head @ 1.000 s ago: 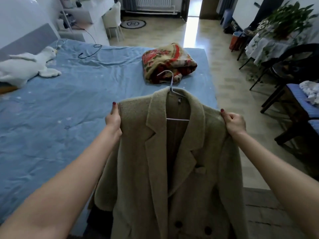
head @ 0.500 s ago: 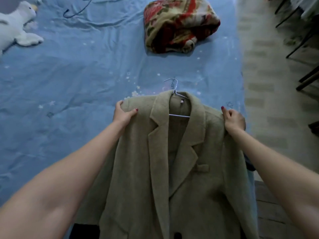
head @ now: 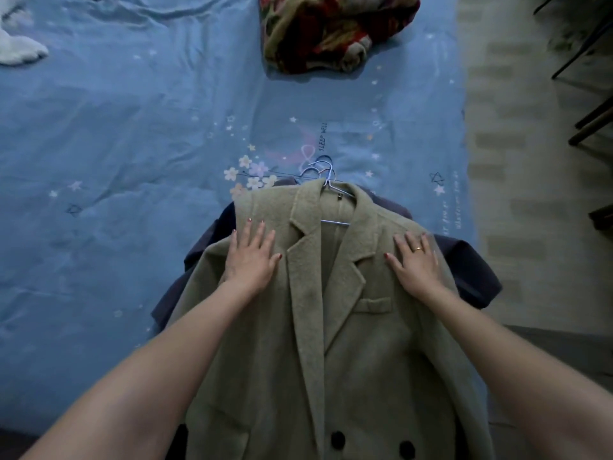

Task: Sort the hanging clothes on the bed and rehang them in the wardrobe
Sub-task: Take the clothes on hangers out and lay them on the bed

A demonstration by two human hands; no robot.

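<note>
A beige wool coat (head: 335, 343) on a white wire hanger (head: 326, 180) lies face up on the blue bed (head: 132, 161), on top of a dark navy garment (head: 471, 273) that shows at both sides. More hanger hooks peek out behind the collar. My left hand (head: 250, 257) lies flat on the coat's left shoulder with fingers straight. My right hand (head: 416, 260), with a gold ring, lies flat on the right shoulder.
A folded red-and-tan floral blanket (head: 331, 28) lies further up the bed. A white plush toy (head: 16, 48) sits at the far left. The bed's right edge borders tiled floor (head: 517, 161), where dark chair legs (head: 590, 121) stand.
The coat, held up by its shoulders before, now lies down on the pile on the bed. Both hands let go of the shoulders and rest flat on it. My view tilted downward.
</note>
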